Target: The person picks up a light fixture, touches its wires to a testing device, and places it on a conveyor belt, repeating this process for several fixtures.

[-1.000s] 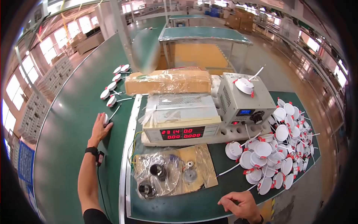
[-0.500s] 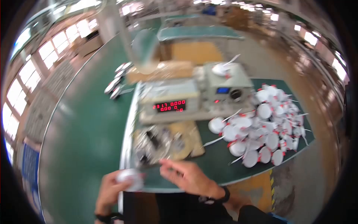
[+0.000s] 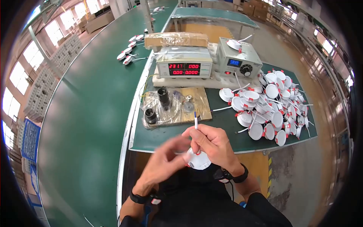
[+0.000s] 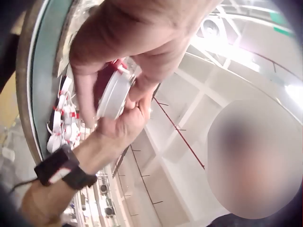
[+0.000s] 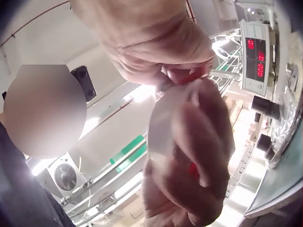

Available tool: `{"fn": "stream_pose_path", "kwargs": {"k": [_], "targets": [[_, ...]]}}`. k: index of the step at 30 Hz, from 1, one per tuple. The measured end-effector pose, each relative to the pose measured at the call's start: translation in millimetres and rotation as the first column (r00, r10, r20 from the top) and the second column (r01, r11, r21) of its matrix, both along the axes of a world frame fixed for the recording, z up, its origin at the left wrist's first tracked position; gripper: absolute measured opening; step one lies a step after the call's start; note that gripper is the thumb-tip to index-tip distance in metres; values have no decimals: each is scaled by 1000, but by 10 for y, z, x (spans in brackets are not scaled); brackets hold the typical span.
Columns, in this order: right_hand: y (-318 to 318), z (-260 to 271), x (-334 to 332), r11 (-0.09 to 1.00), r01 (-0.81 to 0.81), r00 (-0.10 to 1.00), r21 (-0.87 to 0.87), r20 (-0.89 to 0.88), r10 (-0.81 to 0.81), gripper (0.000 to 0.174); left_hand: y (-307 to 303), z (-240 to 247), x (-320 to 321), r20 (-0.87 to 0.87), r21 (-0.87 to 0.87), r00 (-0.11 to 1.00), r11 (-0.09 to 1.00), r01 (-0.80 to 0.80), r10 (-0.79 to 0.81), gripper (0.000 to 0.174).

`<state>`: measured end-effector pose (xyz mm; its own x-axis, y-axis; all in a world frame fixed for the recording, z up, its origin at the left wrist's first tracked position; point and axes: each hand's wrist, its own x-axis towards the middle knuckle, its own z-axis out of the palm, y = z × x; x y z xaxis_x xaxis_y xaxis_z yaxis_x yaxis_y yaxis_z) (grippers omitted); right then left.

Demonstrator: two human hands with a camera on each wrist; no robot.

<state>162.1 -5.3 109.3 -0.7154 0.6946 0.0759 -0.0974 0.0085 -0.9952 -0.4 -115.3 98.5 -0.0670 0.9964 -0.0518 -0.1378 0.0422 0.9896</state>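
A round white downlight [image 3: 200, 162] with red clips is held between both hands in front of my body. My right hand [image 3: 217, 147] pinches its white cable [image 3: 196, 122], whose stripped end with a blue wire points up. My left hand [image 3: 160, 164], blurred in the head view, has its thumb at the lamp's rim. In the left wrist view, the fingers and thumb of that hand go round the downlight [image 4: 113, 97]. Beyond the hands, a board [image 3: 202, 100] wrapped in clear plastic carries two black lamp sockets [image 3: 163, 96] and a small metal fitting [image 3: 188, 99].
A heap of white downlights [image 3: 270, 108] covers the bench's right side. Behind the board stand a meter with red digits [image 3: 184, 69] and a grey power unit [image 3: 242, 56] topped by one downlight [image 3: 234, 44]. Several downlights [image 3: 130, 49] lie on the green conveyor [image 3: 87, 109] at left.
My left hand has brought a downlight from the conveyor to my front. The right hand has come across from the bench's front edge and now pinches its cable.
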Motion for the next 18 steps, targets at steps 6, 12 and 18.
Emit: {"fn": "stream_pose_path", "kwargs": {"k": [6,12,18], "targets": [[-50,-27,-77,990,-72,984,122,173,51,21,324,388,-231,-105,11,949,954,-298,298,30],[47,54,-37,984,-36,963,176,271,-14,25,468,92,-241,221,-16,952,977,-214,212,31],[72,6,-102,972,-44,958,233,285,-25,30,526,-5,-349,315,-60,946,997,-57,73,32]]}}
